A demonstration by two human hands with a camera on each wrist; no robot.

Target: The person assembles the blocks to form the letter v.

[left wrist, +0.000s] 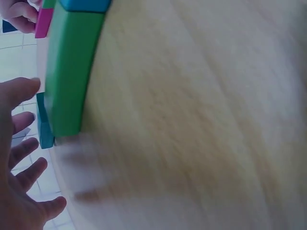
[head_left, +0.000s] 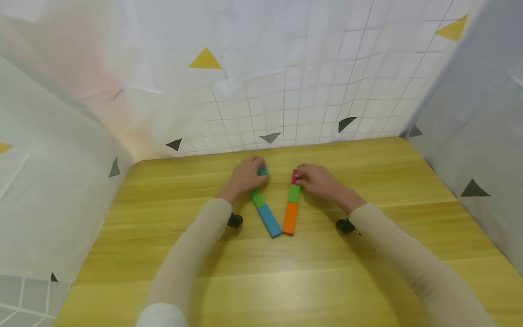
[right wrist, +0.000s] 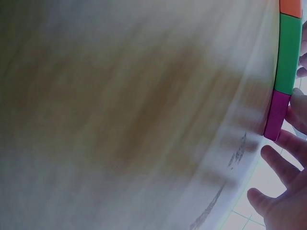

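Note:
Two slanting rows of coloured blocks lie on the table, their near ends close together. The left row has a blue block, a green block and a teal block at its far end. My left hand holds the teal block between thumb and fingers; the hand partly hides it. The right row has an orange block, a green block and a magenta block farthest away. With thumb and index finger, my right hand pinches the magenta block; its other fingers are spread.
The wooden table reaches back to a white sheet with grid lines and triangles. Pale sheets also hang at both sides. A black wrist device sits under the left wrist, another under the right.

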